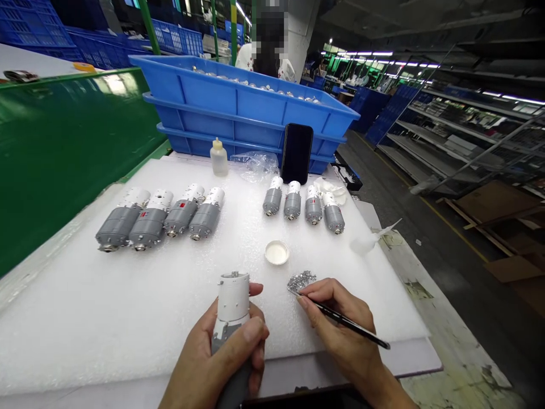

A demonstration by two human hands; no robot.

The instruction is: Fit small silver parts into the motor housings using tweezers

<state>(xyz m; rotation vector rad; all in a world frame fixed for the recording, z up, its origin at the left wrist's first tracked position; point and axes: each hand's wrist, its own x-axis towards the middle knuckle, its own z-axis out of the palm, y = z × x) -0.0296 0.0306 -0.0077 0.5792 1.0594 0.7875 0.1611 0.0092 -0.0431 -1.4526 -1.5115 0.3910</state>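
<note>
My left hand [221,352] is closed round a grey and white motor [232,309], held upright with its white end up. My right hand [340,326] pinches black tweezers [349,324], whose tip touches a small heap of shiny metal parts [301,279] on the white foam sheet [128,295]. A small round white dish [276,252] sits just beyond the heap.
Several grey motors lie in a row at the left [157,218] and several more at the right [304,204]. Behind them stand a small bottle [218,157], a black phone [297,153] and stacked blue crates [242,108]. A person stands behind the crates.
</note>
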